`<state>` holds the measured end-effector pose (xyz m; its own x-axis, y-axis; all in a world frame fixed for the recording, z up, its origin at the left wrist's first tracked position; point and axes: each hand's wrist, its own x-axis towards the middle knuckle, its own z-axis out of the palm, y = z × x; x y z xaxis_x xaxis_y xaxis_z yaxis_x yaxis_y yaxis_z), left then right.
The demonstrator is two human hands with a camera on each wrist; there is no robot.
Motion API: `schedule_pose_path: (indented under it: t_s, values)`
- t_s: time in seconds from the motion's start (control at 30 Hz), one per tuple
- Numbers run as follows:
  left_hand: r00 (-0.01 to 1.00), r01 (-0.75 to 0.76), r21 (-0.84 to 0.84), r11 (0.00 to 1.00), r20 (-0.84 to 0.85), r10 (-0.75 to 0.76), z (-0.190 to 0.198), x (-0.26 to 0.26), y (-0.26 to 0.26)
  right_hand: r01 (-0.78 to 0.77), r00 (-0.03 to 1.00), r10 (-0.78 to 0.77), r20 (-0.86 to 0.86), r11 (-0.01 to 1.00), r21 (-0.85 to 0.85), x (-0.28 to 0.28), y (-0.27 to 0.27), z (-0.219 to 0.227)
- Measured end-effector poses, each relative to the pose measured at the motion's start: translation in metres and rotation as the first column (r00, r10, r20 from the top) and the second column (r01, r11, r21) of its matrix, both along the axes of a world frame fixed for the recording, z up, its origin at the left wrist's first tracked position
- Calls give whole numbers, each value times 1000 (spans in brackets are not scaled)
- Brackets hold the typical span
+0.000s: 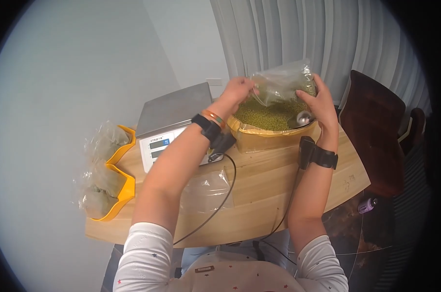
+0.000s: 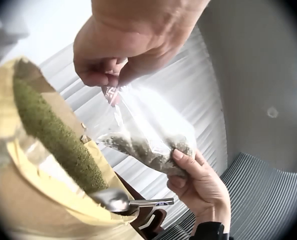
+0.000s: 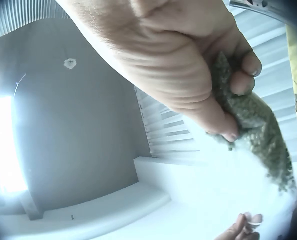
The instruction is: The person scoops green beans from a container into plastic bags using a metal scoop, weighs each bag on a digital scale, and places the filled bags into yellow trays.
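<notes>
A clear plastic bag point(image 1: 281, 80) with green beans in its lower part is held above a large sack of green beans point(image 1: 264, 116). My left hand point(image 1: 238, 91) pinches the bag's top edge between thumb and fingers. The bean-filled end of the bag point(image 2: 158, 152) is gripped by my right hand point(image 2: 201, 187), thumb on one side and fingers on the other. In the right wrist view the right hand point(image 3: 183, 65) has its thumb and fingertips pressed on the beans through the plastic. A metal scoop point(image 1: 302, 118) lies on the beans at the sack's right side.
Left of the sack stands a digital scale point(image 1: 174, 112) with a grey plate. Two filled bags point(image 1: 98, 200) sit in yellow holders point(image 1: 128, 190) at the table's left edge. A flat clear bag point(image 1: 206, 192) lies near the front. A dark chair point(image 1: 374, 126) stands at the right.
</notes>
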<state>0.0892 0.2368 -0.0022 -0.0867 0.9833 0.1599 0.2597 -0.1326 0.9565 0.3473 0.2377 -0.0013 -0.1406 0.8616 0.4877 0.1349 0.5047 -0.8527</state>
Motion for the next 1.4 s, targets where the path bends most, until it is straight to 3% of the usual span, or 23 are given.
schedule_pose_path:
  t_s: [0.03,0.07,0.13,0.27,0.33,0.47,0.53,0.67,0.77,0.9,1.1,1.17,1.2,1.27,1.4]
  values:
    - [998,32,-130,991,66,-24,-8,5,2,27,999,-30,34,995,95,0,6,-6]
    - [998,38,-126,991,63,-30,-15,9,4,51,996,-64,65,981,189,2,11,-10]
    - [979,87,-283,955,201,-30,-27,14,8,60,994,-75,81,984,170,0,7,-7]
    - [938,162,-387,908,346,-19,-47,17,16,56,993,-71,97,987,148,-7,-9,6]
    - [916,171,-384,907,401,-3,-52,17,14,66,993,-85,87,977,201,-8,-20,13]
    - [833,171,-381,909,549,73,-58,10,14,24,1000,-26,13,989,147,-6,-26,20]
    - [817,166,-358,919,572,75,-61,7,15,-15,990,41,-134,983,185,-5,-26,21]
    - [766,152,-318,936,636,92,-63,8,11,15,988,14,-156,983,182,-1,-32,27]
    - [763,156,-290,944,643,71,-68,8,11,134,990,-124,-60,971,201,-1,-40,32]
    - [759,149,-281,948,647,72,-66,9,9,139,990,-143,3,966,217,-5,-39,28]
    - [833,206,-112,972,541,-115,-53,7,5,181,970,-216,112,949,260,-4,-29,18]
    - [915,146,-27,989,383,-125,-35,14,-8,195,960,-238,147,947,257,1,-25,16]
    - [914,137,-31,990,390,-114,-32,14,-10,221,947,-270,174,941,257,5,-24,16]
    - [980,67,72,995,182,-79,-24,12,-16,254,923,-321,213,922,291,12,-20,10]
    - [997,-27,176,984,72,15,5,-4,-45,98,953,-151,261,974,205,18,-25,12]
